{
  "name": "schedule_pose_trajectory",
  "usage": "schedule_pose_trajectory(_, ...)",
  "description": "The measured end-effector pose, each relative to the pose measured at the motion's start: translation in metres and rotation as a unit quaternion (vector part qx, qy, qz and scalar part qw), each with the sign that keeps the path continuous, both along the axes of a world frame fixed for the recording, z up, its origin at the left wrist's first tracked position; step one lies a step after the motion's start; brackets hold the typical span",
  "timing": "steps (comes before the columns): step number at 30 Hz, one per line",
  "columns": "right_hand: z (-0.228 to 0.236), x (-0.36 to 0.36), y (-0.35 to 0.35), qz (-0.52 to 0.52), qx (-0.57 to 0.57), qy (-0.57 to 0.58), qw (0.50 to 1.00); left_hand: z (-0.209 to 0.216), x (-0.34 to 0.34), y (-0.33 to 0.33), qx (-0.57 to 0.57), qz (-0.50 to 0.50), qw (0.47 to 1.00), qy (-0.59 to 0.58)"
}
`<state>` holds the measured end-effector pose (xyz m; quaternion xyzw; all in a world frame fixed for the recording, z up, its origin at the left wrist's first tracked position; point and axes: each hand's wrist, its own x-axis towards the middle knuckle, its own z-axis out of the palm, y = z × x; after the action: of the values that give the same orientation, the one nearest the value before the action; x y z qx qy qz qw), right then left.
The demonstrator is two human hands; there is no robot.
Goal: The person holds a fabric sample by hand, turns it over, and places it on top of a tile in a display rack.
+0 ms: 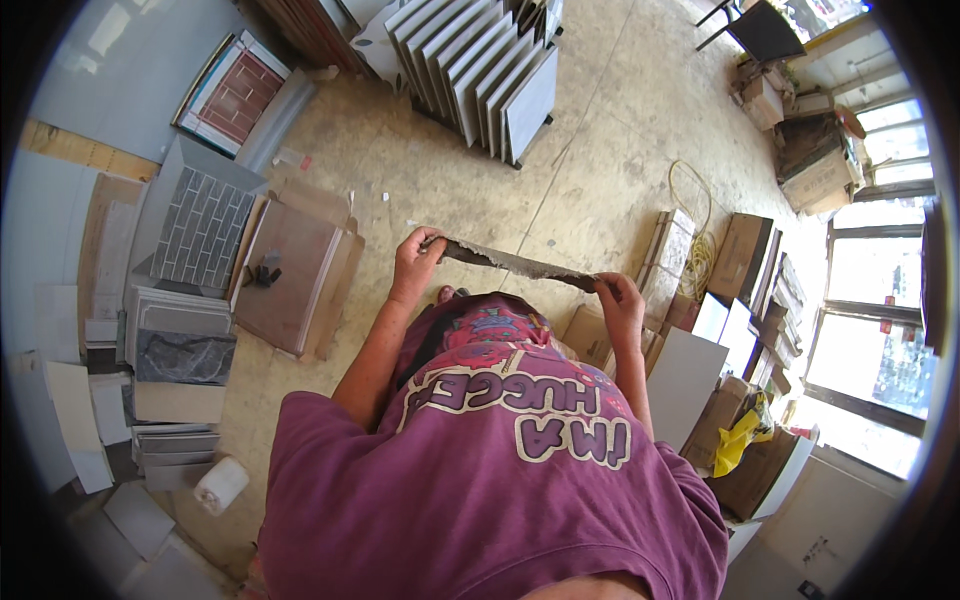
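A grey-brown rag (515, 264) with a frayed edge is stretched out between my two hands, above the concrete floor (590, 190) and in front of my body. Its left end is pinched in my left hand (415, 262), with the thumb and fingers closed on it. At the opposite end, my right hand (622, 303) grips the other corner in the same way, slightly lower in the picture. The cloth is pulled nearly straight and seen almost edge-on, so most of its face is hidden.
Tile panels stand in a display rack (525, 100) ahead. To the left are a flat cardboard-wrapped stack (290, 270) bearing a small black object, a brick-pattern panel (203, 228) and a white roll (221, 486). Boxes (745, 255), a coiled yellow hose (700, 262) and a yellow bag (742, 440) line the right.
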<state>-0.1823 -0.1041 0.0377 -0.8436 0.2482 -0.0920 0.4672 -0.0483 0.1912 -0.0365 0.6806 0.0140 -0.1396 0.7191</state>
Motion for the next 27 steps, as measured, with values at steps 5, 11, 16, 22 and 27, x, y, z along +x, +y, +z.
schedule_pose_trajectory(5,-0.012,0.024,0.011,0.005,0.021,-0.014,1.000,-0.013,0.012,0.024,0.006,-0.005,1.000,0.017)
schedule_pose_trajectory(11,-0.010,0.057,0.017,0.039,0.016,0.024,0.999,-0.021,0.019,0.032,0.028,0.019,0.999,0.031)
schedule_pose_trajectory(16,-0.025,0.098,-0.001,0.071,0.019,0.016,0.997,-0.018,0.036,0.022,0.020,0.039,0.999,0.019)
schedule_pose_trajectory(22,-0.012,0.165,-0.023,0.100,-0.005,-0.022,0.995,-0.013,0.080,0.003,0.069,0.061,0.996,-0.004)
schedule_pose_trajectory(27,-0.014,0.207,-0.051,0.108,0.022,-0.031,0.993,0.010,0.112,-0.025,0.057,0.083,0.995,-0.002)
